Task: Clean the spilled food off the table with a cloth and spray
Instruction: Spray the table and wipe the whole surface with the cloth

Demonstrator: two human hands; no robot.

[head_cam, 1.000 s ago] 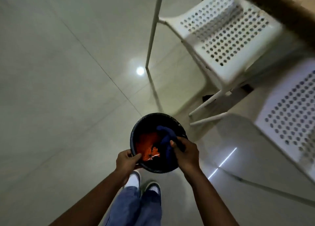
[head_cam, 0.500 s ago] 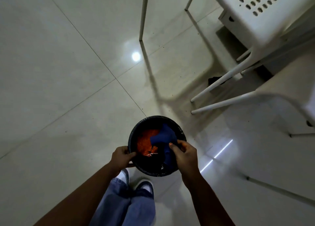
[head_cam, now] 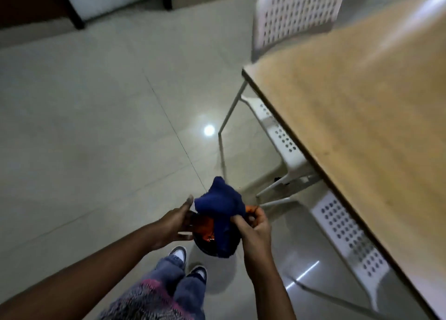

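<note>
Cloth (head_cam: 218, 203), dark blue and bunched, is pinched by the fingers (head_cam: 237, 222) of the right hand (head_cam: 253, 228), which curl round its lower fold; most of it rises just above and to the left of those fingers, and a tail hangs below them over a dark round bowl (head_cam: 207, 243). Orange food (head_cam: 205, 226) lies in the bowl, between the two hands. The left hand (head_cam: 173, 223) holds the bowl's near-left rim, thumb up beside the cloth, though blur hides exactly how its fingers wrap. To the right of the right-hand fingers, well apart, runs the edge of the wooden desk (head_cam: 362, 117), with white perforated chairs (head_cam: 296, 17) tucked round it. Below the hands show jeans and two sneakers (head_cam: 179, 253) on the pale tiled floor (head_cam: 84, 126).
</note>
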